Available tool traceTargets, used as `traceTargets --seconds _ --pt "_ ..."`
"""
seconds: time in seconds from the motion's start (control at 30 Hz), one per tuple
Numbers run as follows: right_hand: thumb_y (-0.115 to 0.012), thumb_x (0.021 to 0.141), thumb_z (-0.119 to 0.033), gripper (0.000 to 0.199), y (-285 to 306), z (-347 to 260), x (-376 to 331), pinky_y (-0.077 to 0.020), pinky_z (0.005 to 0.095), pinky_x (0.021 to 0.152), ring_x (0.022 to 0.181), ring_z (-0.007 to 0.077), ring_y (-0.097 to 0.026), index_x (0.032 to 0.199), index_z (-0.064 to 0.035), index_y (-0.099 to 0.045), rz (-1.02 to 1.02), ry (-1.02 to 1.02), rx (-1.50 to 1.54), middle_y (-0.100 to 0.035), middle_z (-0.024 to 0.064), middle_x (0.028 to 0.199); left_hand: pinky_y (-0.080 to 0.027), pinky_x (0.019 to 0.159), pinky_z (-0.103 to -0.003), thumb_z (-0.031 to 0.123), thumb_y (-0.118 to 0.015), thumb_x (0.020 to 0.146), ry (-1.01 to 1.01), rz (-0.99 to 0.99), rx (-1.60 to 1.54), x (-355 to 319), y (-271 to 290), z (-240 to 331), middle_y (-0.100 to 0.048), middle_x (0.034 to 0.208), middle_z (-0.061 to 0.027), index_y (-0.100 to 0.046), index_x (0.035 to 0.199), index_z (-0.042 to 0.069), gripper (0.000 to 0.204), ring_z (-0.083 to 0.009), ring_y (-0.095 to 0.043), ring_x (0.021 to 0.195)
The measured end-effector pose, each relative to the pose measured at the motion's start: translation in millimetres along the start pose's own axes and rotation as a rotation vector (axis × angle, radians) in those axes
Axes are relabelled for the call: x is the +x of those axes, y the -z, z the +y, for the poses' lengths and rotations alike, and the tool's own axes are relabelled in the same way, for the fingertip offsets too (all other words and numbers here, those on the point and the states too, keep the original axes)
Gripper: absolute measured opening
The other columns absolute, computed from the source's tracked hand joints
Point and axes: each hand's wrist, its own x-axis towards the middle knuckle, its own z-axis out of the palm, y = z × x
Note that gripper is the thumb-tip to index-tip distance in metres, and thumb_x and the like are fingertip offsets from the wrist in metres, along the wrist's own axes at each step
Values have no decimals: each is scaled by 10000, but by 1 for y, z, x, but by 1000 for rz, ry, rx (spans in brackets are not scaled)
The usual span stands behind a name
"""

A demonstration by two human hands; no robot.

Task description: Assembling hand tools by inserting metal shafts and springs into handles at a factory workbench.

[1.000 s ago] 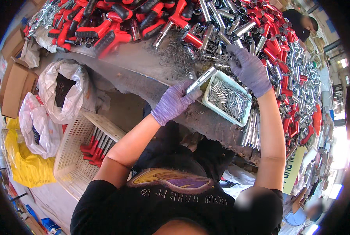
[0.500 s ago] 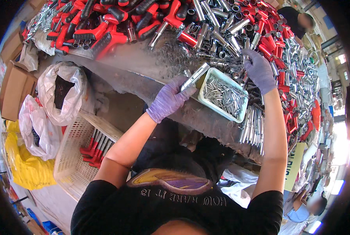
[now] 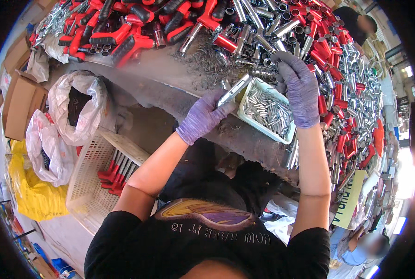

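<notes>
Right hand (image 3: 299,90) has moved off the tray's far rim to hover above its far corner; left hand (image 3: 202,117) stays at the near end with the metal tube (image 3: 234,91), little change there.

Left to right: cardboard box (image 3: 20,104), brown, flaps open, on the floor. Below it a yellow plastic bag (image 3: 35,197), crinkled. Two white plastic bags (image 3: 75,109), thin and wrinkled, the upper one gaping open. White plastic basket (image 3: 89,193), lattice walls, with a few red-handled tools (image 3: 114,174) lying inside. On the table's far side, a pile of red and black handles (image 3: 119,35), chunky, ribbed grips.

Left hand, purple glove, fingers curled shut around the shiny tube, a slim silver cylinder tilted up toward the right, its tip over the tray's near edge. Pale rectangular plastic tray (image 3: 263,126) sits on the worn grey table edge (image 3: 170,100), filled with small shiny metal pins (image 3: 268,110).

Right hand, purple glove, fingers bent down loosely at the tray's far corner; cannot tell if it grips anything. Further right, a dense heap of silver tubes and red pieces (image 3: 351,83) covers the table.
</notes>
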Motion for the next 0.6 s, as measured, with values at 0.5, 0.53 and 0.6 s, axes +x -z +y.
traceTargets --seconds 0.5,0.53,0.6 --pt "-583 882 -252 249 -83 -4 41 -481 354 756 846 282 -633 969 -25 -636 -442 274 -385 -639 157 903 -400 501 -202 332 -608 884 128 239 -601 -30 29 8 -613 868 -72 -493 1245 17 493 -83 -522 586" --pt "-553 891 -255 245 -99 -11 62 -479 375 782 869 324 -613 960 -38 -641 -427 454 -499 -637 157 924 -373 435 -209 383 -578 893 116 370 -596 -34 32 8 -617 801 -76 -541 1166 28 450 -101 -521 527" --pt "-525 867 -195 212 -130 1 109 -481 390 809 916 305 -595 997 -75 -643 -412 815 -837 -636 133 980 -360 410 -208 374 -581 892 101 390 -609 -38 49 6 -615 797 -76 -541 1138 32 424 -105 -515 504"
